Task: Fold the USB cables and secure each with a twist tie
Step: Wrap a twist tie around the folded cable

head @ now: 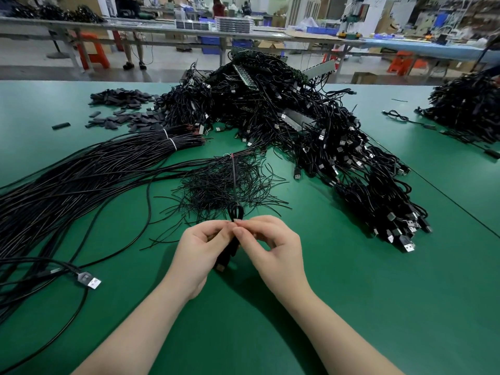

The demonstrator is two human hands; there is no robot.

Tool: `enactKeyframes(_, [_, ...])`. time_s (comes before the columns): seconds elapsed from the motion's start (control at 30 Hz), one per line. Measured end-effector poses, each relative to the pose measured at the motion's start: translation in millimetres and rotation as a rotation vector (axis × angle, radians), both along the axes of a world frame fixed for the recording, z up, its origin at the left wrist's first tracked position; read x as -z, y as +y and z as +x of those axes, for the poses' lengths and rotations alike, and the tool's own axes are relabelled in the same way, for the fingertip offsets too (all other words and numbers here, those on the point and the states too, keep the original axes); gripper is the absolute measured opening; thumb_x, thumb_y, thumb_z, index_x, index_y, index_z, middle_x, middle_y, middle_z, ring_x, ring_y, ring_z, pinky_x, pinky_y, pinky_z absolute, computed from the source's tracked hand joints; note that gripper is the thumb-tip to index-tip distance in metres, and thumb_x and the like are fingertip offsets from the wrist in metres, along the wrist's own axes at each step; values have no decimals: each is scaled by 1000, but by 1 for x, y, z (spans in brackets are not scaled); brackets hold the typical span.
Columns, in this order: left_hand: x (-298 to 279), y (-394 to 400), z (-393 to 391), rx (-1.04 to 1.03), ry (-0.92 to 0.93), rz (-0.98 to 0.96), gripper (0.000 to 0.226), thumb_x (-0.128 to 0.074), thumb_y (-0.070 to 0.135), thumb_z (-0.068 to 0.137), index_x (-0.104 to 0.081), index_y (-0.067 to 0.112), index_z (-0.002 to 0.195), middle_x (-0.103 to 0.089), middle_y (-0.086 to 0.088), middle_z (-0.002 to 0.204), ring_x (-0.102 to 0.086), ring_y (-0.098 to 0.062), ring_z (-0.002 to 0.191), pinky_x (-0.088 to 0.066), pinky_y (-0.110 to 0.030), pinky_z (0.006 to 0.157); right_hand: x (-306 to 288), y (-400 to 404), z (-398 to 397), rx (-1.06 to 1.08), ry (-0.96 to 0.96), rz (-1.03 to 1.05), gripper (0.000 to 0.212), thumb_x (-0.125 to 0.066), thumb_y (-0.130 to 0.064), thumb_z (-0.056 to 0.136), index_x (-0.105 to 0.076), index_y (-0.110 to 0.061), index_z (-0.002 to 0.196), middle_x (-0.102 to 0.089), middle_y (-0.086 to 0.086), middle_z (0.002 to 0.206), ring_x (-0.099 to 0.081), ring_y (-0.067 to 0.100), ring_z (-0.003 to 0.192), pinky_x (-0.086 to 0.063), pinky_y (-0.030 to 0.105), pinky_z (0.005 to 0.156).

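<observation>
A folded black USB cable (234, 212) stands upright between my two hands above the green table (351, 293); its loop end sticks up past my fingers and its plug end hangs below near my left palm. My left hand (200, 250) grips the bundle. My right hand (267, 244) pinches at the bundle's waist, where a thin twist tie seems to sit, though my fingers hide it. A loose heap of black twist ties (224, 185) lies just beyond my hands.
Long unfolded black cables (67, 180) fan across the left side, one USB plug (90, 280) lying near. A large pile of tied cables (311, 125) fills the middle and right. Small black sleeves (121, 109) lie at far left. Another pile (468, 109) sits far right.
</observation>
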State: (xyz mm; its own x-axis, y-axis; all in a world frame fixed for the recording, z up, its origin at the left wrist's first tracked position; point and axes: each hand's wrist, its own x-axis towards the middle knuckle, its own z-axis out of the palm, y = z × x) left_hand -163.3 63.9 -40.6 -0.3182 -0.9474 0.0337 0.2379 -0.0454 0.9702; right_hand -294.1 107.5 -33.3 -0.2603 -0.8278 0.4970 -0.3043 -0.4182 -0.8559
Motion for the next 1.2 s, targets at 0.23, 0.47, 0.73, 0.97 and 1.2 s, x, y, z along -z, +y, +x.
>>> enactKeyframes(0.23, [3,-2,1,12,-3,10,19,-65,35,74,-80,25,82,-75,-4,82,-69,-14,80,-57,-32,79,0,0,1,-57,-220,135,11,-75,-10,83,-74,-21,84,-71,2,84,-68,12,76,-52,21,71])
enactKeyframes(0.47, [0,-3,4,96,45,43,25,-64,31,79,-80,14,89,-75,-12,91,-71,-17,85,-56,-24,76,3,-2,0,-155,-319,179,6,-72,-11,84,-73,-17,83,-71,-1,76,-65,12,72,-52,24,71])
enactKeyframes(0.73, [-1,-3,10,249,-1,-10,34,-72,43,79,-80,11,88,-75,-12,82,-71,-18,75,-55,-23,71,5,-10,-12,-534,-746,430,19,-79,-16,72,-70,-17,89,-59,3,76,-56,13,60,-48,23,57])
enactKeyframes(0.97, [6,-1,1,174,-88,-80,24,-55,36,96,-75,31,108,-73,-11,109,-67,-20,105,-52,-29,87,13,-9,2,-100,-261,374,19,-66,-24,92,-64,-31,110,-63,-14,91,-55,7,69,-48,21,67])
enactKeyframes(1.2, [8,-1,-3,63,-273,-161,30,-55,20,99,-68,46,107,-62,19,127,-55,11,114,-47,-15,93,-7,-11,-5,-37,-228,371,14,-60,-13,94,-61,-27,95,-70,-3,93,-66,10,79,-57,41,77])
